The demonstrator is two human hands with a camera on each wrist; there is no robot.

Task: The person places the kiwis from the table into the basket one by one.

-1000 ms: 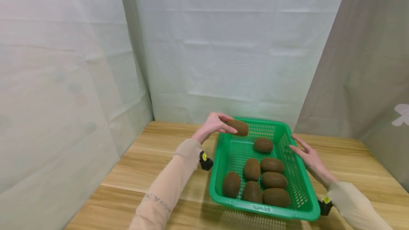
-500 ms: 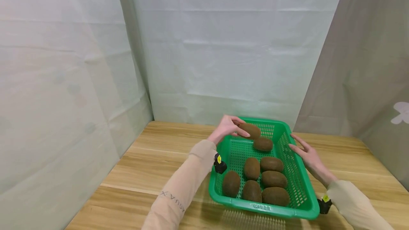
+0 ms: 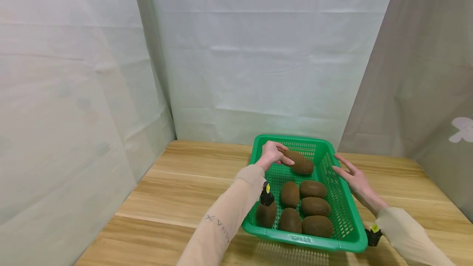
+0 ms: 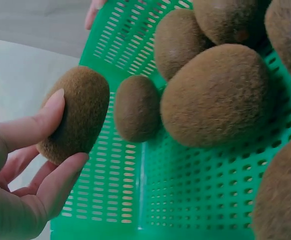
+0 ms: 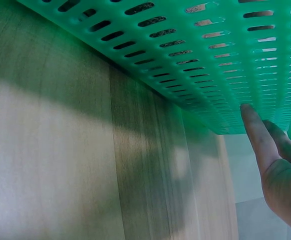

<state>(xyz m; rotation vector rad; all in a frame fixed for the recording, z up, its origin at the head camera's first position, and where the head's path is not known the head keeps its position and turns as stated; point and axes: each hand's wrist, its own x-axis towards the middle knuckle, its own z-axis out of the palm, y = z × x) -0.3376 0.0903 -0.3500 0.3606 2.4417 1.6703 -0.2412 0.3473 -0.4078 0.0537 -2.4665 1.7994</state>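
Note:
My left hand (image 3: 272, 153) pinches a brown fuzzy kiwi (image 4: 77, 115) between thumb and fingers, inside the far part of a green plastic basket (image 3: 299, 239). In the head view the held kiwi (image 3: 294, 157) partly covers another kiwi (image 3: 307, 167) lying on the basket floor. Several more kiwis (image 3: 315, 207) lie together in the near half; the left wrist camera overlaps one of them (image 3: 267, 216). At the basket's right side, my right hand (image 3: 356, 179) rests with extended fingers on the rim, and in the right wrist view its fingers (image 5: 258, 132) touch the slotted outer wall.
The basket stands on a wooden table (image 3: 177, 188). A pale cloth backdrop (image 3: 258, 60) hangs behind, with more cloth at the left (image 3: 74, 93) and a grey curtain (image 3: 417, 73) at the right.
My left hand has carried the kiwi rightward and down into the basket, over the far kiwi. The right hand has stayed at the right rim.

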